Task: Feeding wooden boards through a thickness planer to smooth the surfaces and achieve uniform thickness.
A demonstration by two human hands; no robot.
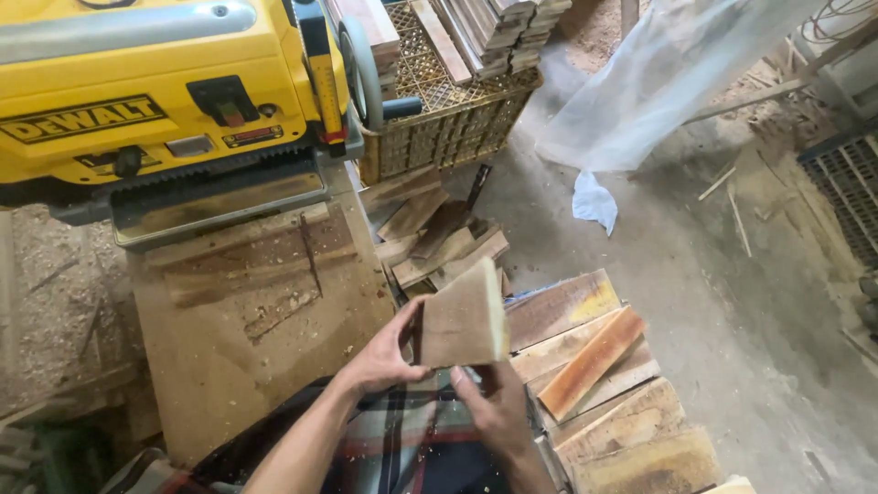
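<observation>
1. The flat rectangular wooden board (462,322) looks matt and rough-sawn.
2. The yellow planer machine (137,82) has a smooth, slightly glossy plastic casing.
3. The brown wooden table (247,320) is dull, scratched and dusted with sawdust.

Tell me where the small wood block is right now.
The small wood block is low in the head view's centre, held between the left hand and right hand, beside the stacked planks.

Yellow planer (165,91) cropped at top & left edges; wood block (462,325) hides left hand (384,352) fingertips; stacked boards (631,430) run off bottom edge; crate (457,119) contents cut off at top.
</observation>
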